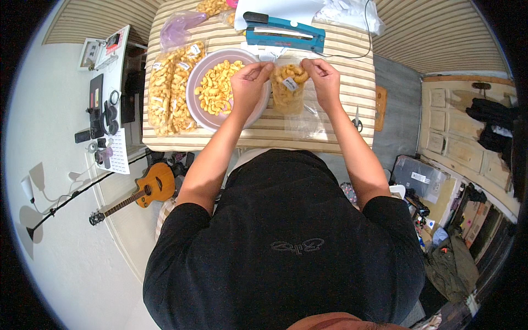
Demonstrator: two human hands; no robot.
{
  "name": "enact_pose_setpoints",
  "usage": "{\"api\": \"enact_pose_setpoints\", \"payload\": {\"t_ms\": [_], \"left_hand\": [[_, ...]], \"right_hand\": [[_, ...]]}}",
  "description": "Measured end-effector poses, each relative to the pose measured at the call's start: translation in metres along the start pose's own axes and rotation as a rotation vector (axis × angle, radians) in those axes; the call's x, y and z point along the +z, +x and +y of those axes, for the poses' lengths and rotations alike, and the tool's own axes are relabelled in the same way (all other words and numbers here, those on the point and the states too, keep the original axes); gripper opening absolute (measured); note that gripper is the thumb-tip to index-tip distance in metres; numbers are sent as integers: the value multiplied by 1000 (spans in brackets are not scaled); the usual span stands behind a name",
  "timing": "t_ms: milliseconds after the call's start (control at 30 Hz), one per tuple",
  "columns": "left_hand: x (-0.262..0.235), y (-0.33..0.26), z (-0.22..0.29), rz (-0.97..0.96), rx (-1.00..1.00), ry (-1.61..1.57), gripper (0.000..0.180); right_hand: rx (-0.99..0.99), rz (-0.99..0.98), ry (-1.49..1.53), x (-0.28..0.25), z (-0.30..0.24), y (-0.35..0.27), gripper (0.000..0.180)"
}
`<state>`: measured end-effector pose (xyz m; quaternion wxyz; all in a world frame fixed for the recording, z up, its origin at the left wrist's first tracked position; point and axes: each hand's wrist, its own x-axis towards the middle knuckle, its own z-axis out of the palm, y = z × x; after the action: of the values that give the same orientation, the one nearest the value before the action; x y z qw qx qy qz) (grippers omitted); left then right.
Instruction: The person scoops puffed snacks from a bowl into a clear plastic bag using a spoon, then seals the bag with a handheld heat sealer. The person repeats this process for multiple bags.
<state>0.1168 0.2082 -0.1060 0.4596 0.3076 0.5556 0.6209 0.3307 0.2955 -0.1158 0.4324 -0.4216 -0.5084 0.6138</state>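
Note:
A clear plastic bag [288, 94] of curved yellow snack puffs, with a small white label, stands between my hands at the table's near middle. My left hand [251, 87] pinches its upper left corner. With closed fingertips, my right hand [325, 82] has hold of the upper right corner. Under my left hand and wrist, a pale round basin [192, 108] holds more loose puffs [215, 91]. Just beyond the bag lies a blue impulse sealer [285, 36] with a black-ended lever. Flat empty plastic bags [308, 122] lie by the bag's lower right.
Several filled, labelled snack bags [170, 91] are stacked left of the basin on the striped tablecloth [346, 60]. A purple plastic bag [181, 28] lies behind them. Scissors [357, 121] rest by the right edge. A black cord [367, 34] runs along the far right.

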Motion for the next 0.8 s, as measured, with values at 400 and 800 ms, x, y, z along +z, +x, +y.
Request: {"api": "enact_pose_setpoints", "payload": {"t_ms": [400,800], "left_hand": [[11,42,-10,68,-171,-85,25],[13,77,-22,-25,-156,-54,48]], "right_hand": [[36,25,157,5,30,41,28],[40,106,134,15,43,67,35]]}}
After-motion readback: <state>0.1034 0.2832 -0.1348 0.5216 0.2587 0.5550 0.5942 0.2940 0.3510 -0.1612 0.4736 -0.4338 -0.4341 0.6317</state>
